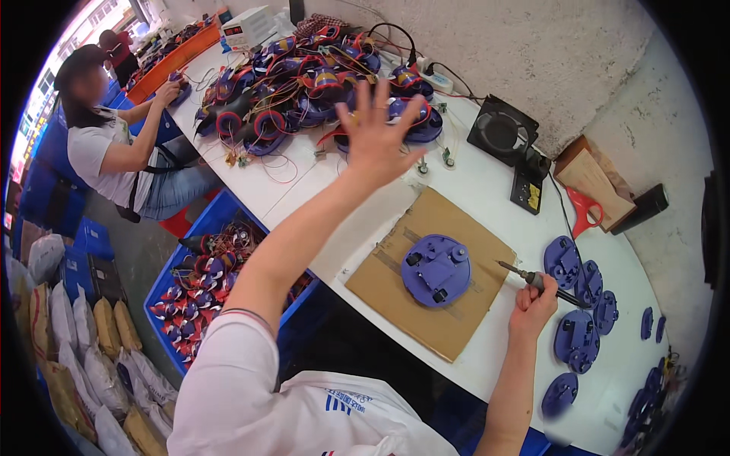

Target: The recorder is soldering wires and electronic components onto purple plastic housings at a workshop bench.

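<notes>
My left hand point(378, 140) stretches forward with its fingers spread, holding nothing. It is over the near right edge of a heap of purple toy parts point(304, 95) with red rings and loose wires; whether it touches any part I cannot tell. In my right hand point(534, 306) is a soldering iron point(518, 271), its tip pointing left over the cardboard's right edge. Between the hands, a purple plastic base point(447, 275), oval with two small dark wheels, lies on the cardboard sheet point(395, 304).
More purple bases point(576, 342) lie to the right. A black fan point(502, 129), a soldering stand point(528, 182) and red-handled scissors point(584, 213) sit toward the wall. A blue crate point(171, 304) of wired parts stands left of the table. A person point(114, 144) works at the far left.
</notes>
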The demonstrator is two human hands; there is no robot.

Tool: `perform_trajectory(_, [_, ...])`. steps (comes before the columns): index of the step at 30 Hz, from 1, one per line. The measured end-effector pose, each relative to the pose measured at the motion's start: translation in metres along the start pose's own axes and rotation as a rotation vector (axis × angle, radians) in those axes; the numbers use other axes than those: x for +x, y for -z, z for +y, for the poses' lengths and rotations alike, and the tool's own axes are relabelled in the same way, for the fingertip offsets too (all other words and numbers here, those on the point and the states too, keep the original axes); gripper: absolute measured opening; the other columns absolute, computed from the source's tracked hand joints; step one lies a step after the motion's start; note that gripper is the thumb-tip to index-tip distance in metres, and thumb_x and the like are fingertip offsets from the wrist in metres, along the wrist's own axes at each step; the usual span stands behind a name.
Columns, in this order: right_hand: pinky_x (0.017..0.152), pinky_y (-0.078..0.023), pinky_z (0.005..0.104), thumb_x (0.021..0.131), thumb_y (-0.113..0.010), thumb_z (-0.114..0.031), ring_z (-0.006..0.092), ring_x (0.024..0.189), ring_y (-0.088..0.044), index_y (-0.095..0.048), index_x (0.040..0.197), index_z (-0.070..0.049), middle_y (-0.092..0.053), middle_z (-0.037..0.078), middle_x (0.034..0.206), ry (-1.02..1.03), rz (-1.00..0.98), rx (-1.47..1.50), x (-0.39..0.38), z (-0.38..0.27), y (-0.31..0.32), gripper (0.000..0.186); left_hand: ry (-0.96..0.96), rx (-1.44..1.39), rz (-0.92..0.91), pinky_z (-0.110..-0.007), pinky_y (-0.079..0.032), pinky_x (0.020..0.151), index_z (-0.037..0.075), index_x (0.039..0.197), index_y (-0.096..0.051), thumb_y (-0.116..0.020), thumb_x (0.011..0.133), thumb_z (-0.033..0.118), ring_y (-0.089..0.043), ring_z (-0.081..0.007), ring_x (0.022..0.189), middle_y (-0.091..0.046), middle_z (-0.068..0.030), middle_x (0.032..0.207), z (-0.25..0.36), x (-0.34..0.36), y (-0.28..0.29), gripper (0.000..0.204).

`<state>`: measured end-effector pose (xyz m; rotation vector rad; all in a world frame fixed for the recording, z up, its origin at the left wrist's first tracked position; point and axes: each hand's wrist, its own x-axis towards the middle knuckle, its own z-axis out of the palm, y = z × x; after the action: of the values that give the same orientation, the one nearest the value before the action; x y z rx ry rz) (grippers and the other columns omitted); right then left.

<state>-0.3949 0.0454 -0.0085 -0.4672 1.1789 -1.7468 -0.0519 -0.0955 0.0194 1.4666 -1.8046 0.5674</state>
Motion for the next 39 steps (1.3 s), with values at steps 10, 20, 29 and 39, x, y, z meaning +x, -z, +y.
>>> perform_trajectory(10, [0.038,-0.021,0.023,0.09,-0.06,-0.022,0.0068,0.041,-0.029,-0.056,0.076,-0.003,-0.041,-0.001,0.059,-0.022,0.026,-0.023,0.001,0.0,0.001,0.023,0.079,0.231,-0.127,-0.079,-0.006,0.102,0.044,0.144,-0.041,-0.068,0.076,0.061,-0.016,-0.0526,0.142,-0.034,-0.0259,0.15,-0.033,-0.002,-0.047,0.075])
perform_trajectory(20, [0.038,-0.02,0.0233,0.091,-0.06,-0.023,0.0068,0.04,-0.028,-0.056,0.076,-0.003,-0.041,-0.001,0.059,0.003,0.051,-0.028,0.0,0.0,-0.001,0.025,0.054,0.24,-0.108,-0.079,-0.014,0.1,0.045,0.143,-0.042,-0.068,0.076,0.061,-0.021,-0.0492,0.141,-0.037,-0.0234,0.149,-0.068,-0.002,-0.038,0.073])
perform_trajectory(29, [0.039,-0.02,0.0233,0.091,-0.06,-0.023,0.0067,0.041,-0.028,-0.056,0.077,-0.003,-0.041,-0.001,0.059,0.006,0.043,-0.047,0.0,-0.001,0.0,0.024,0.059,0.244,-0.14,-0.078,-0.015,0.1,0.046,0.141,-0.045,-0.069,0.075,0.06,-0.022,-0.0468,0.142,-0.038,-0.0212,0.149,-0.101,0.0,-0.036,0.072])
perform_trajectory(39, [0.039,-0.022,0.0237,0.092,-0.059,-0.022,0.0074,0.042,-0.03,-0.058,0.079,-0.003,-0.042,0.0,0.06,0.008,0.022,-0.044,0.003,0.001,0.002,0.023,0.608,0.334,0.047,-0.079,-0.004,0.101,0.03,0.156,-0.014,-0.074,0.054,0.079,0.001,-0.0562,0.143,-0.002,-0.0304,0.158,-0.116,-0.043,0.031,0.128])
